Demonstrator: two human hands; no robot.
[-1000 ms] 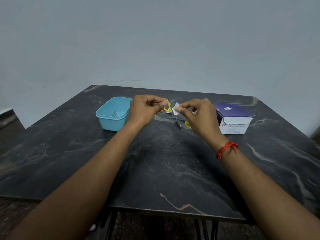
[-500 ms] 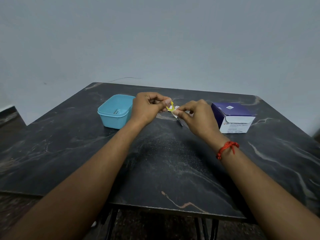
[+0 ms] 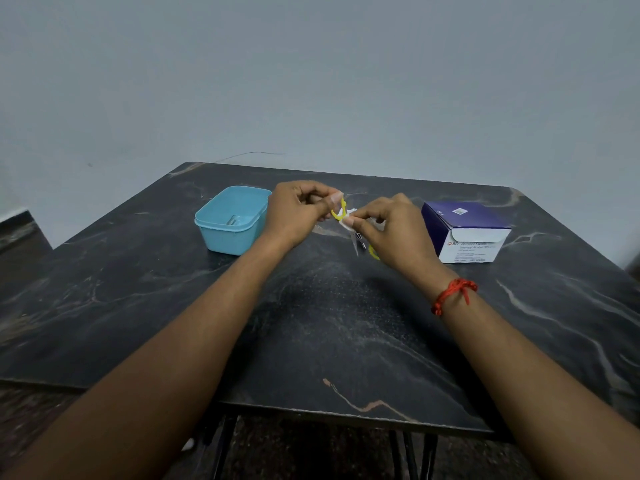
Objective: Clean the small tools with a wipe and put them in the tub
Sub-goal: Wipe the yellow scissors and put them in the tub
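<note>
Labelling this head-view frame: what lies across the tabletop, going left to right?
blue tub → left hand → held yellow tool → right hand, pinching the wipe → swab box

Yellow tool loop (image 3: 341, 210), white wipe (image 3: 349, 215) between fingers (image 3: 334, 199); tub (image 3: 227, 241) pale blue; box (image 3: 465, 223) purple-white; surface (image 3: 329, 323) black, pale-veined; wrist thread (image 3: 453, 294) red.

- Small tool with a yellow loop handle (image 3: 340, 209), pinched in the left hand (image 3: 298, 213): the loop, an open ring one second ago, now shows as a thin arc.
- Small white wipe (image 3: 349, 216), pinched in the right hand (image 3: 398, 230): it has moved from beside the loop to against its lower right edge.
- Second yellow-handled metal tool (image 3: 373, 252) on the dark marbled bench (image 3: 311, 323): the handle, hidden behind the right hand half a second ago, shows again.
</note>
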